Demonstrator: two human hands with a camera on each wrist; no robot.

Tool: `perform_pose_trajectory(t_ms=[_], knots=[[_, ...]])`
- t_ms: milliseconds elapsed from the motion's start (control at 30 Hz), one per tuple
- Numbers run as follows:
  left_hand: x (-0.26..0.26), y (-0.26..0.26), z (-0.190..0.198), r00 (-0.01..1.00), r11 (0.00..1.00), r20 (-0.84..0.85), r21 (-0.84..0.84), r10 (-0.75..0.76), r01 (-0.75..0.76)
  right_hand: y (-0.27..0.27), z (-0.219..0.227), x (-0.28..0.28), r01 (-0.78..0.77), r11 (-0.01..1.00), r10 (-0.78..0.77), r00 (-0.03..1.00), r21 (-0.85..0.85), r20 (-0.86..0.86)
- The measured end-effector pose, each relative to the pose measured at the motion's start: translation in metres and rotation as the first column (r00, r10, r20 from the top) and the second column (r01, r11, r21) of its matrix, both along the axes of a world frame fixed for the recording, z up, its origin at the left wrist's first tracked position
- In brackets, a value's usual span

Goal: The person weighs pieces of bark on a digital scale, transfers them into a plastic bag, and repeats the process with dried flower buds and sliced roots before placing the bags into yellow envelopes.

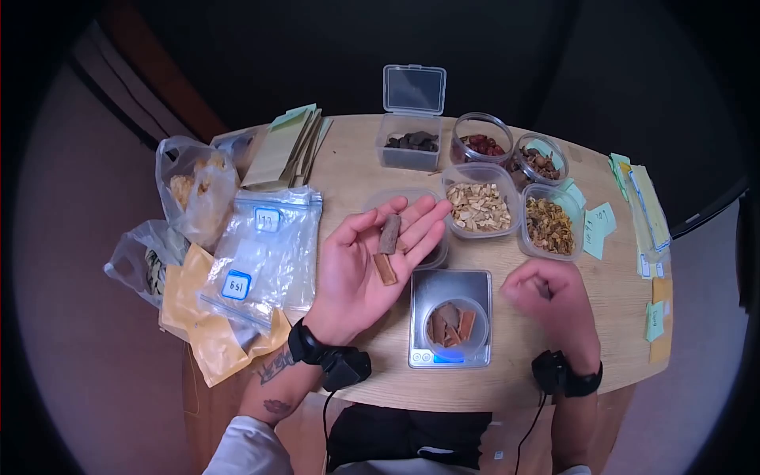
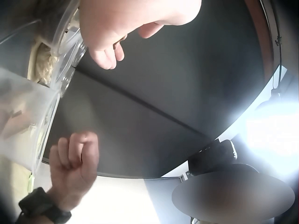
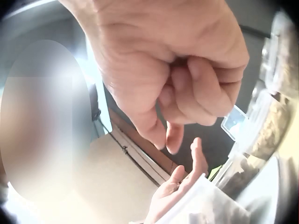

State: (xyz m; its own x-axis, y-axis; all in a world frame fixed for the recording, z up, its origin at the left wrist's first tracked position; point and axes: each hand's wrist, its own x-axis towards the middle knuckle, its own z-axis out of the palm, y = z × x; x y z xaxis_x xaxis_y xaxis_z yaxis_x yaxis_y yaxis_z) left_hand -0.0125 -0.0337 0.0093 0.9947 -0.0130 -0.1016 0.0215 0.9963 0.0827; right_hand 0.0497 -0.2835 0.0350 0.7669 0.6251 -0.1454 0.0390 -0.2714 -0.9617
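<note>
My left hand (image 1: 368, 273) is turned palm up over the table, fingers extended. Two pieces of brown bark lie on it: a greyish rolled one (image 1: 389, 234) by the fingers and a flatter reddish strip (image 1: 385, 269) below. To the right, my right hand (image 1: 552, 301) hovers with its fingers curled in. The right wrist view shows its thumb and index tips (image 3: 161, 140) close together with nothing visible between them. Between the hands stands a digital scale (image 1: 419, 294) with a lit blue display. A round clear tub (image 1: 480, 343) on it contains several bark pieces (image 1: 450, 324).
Behind the scale are clear tubs of pale chips (image 1: 477, 207), yellow-brown dried pieces (image 1: 549, 226), red dried fruit (image 1: 483, 146) and dark lumps (image 1: 412, 142). Numbered zip bags (image 1: 265, 253), a yellow envelope (image 1: 214, 317) and plastic bags (image 1: 198, 190) cover the left. Paper packets (image 1: 649, 210) line the right edge.
</note>
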Motion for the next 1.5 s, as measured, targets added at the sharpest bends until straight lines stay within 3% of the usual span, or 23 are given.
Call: perform_pose_trajectory(t_ms=[67, 200, 300, 400, 500, 600, 700, 900, 1000, 1100, 1200, 1300, 1400, 1500], knots=[[0.001, -0.001, -0.003, 1.000, 1.000, 0.007, 0.008, 0.016, -0.016, 0.004, 0.026, -0.013, -0.123, 0.963, 0.170, 0.968, -0.238, 0.187], [0.002, 0.000, -0.011, 0.997, 0.998, 0.073, 0.056, 0.034, -0.038, 0.026, 0.012, -0.034, -0.111, 0.932, 0.317, 0.709, -0.345, 0.630], [0.002, -0.002, -0.006, 0.998, 0.994, 0.044, 0.088, 0.054, -0.058, 0.036, 0.007, -0.044, -0.047, 0.802, 0.522, 0.538, -0.595, 0.662], [0.002, -0.001, -0.005, 0.997, 0.993, 0.043, 0.092, 0.071, -0.074, 0.040, -0.002, -0.049, 0.038, 0.806, 0.517, 0.438, -0.590, 0.735], [0.001, -0.002, -0.003, 0.996, 0.992, 0.048, 0.099, 0.078, -0.083, 0.050, 0.005, -0.050, 0.104, 0.780, 0.507, 0.473, -0.617, 0.721], [0.000, 0.000, -0.003, 0.996, 0.992, 0.060, 0.099, 0.067, -0.073, 0.052, 0.011, -0.054, 0.041, 0.683, 0.602, 0.534, -0.729, 0.594], [-0.001, -0.002, -0.005, 0.997, 0.992, 0.049, 0.104, 0.064, -0.069, 0.053, 0.013, -0.052, 0.023, 0.654, 0.614, 0.568, -0.756, 0.548], [-0.002, 0.000, -0.014, 0.998, 0.997, 0.056, 0.072, 0.014, -0.018, 0.055, 0.015, -0.055, 0.040, 0.610, 0.633, 0.576, -0.791, 0.518], [-0.001, -0.002, -0.012, 0.999, 0.994, 0.031, 0.099, 0.035, -0.038, 0.055, 0.011, -0.057, 0.049, 0.692, 0.577, 0.561, -0.720, 0.593], [-0.001, -0.003, -0.009, 1.000, 0.994, 0.017, 0.110, 0.016, -0.018, 0.062, 0.015, -0.060, 0.076, 0.620, 0.614, 0.573, -0.781, 0.543], [-0.002, -0.001, -0.014, 1.000, 0.995, 0.014, 0.098, 0.009, -0.010, 0.062, 0.015, -0.060, 0.075, 0.697, 0.568, 0.551, -0.714, 0.612], [-0.001, -0.003, -0.014, 0.999, 0.993, -0.010, 0.115, 0.033, -0.031, 0.057, 0.012, -0.056, 0.114, 0.707, 0.554, 0.525, -0.698, 0.646], [0.001, -0.002, -0.015, 1.000, 1.000, -0.008, 0.016, 0.010, -0.009, 0.050, 0.012, -0.047, 0.097, 0.783, 0.462, 0.571, -0.614, 0.679], [0.001, 0.001, -0.022, 0.998, 0.999, 0.040, 0.008, -0.052, 0.051, 0.038, 0.011, -0.036, 0.064, 0.924, 0.239, 0.671, -0.376, 0.702]])
